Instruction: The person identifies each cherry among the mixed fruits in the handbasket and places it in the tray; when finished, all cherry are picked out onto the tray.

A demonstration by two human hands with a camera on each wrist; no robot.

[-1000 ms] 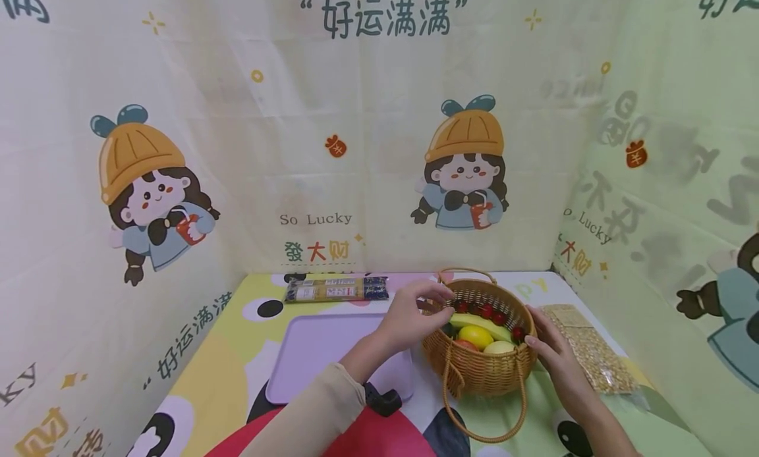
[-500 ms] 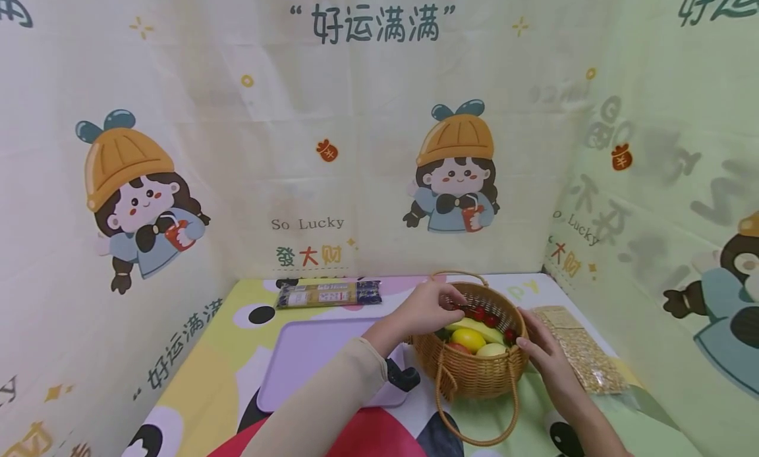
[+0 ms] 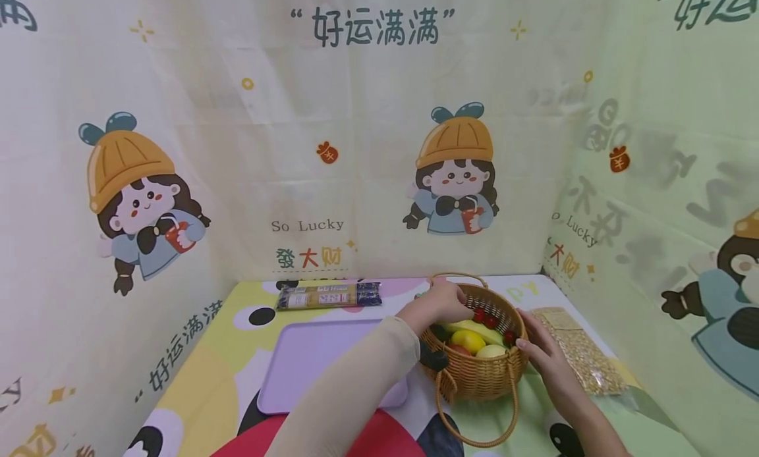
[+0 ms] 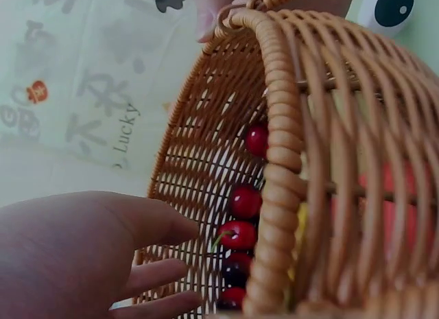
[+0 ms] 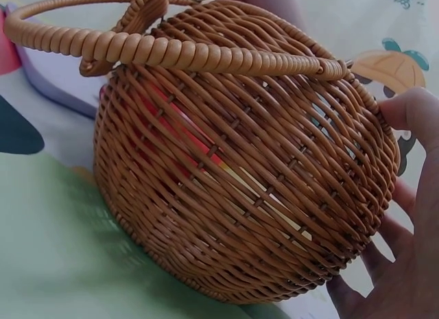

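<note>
A wicker basket [image 3: 483,381] stands on the table, holding cherries [image 4: 245,201], a banana [image 3: 483,330], a lemon [image 3: 468,342], a pale round fruit [image 3: 491,351] and a partly hidden red fruit [image 3: 460,349]. My left hand [image 3: 441,304] reaches over the basket's left rim, its fingers loosely extended near the cherries in the left wrist view, with nothing visible between them. On the other side, my right hand [image 3: 547,358] steadies the basket, thumb at the rim and fingers round the outer wall, as the right wrist view shows.
Left of the basket lies a purple tray [image 3: 320,358], partly behind my left sleeve. A packet of noodle-like sticks [image 3: 329,295] rests behind it. To the right is a clear bag of yellow kernels [image 3: 578,351]. Printed cloth walls enclose the table.
My left hand has moved right and lower into the basket, covering more of the cherries. The right hand keeps its place at the basket. The head view has shifted slightly.
</note>
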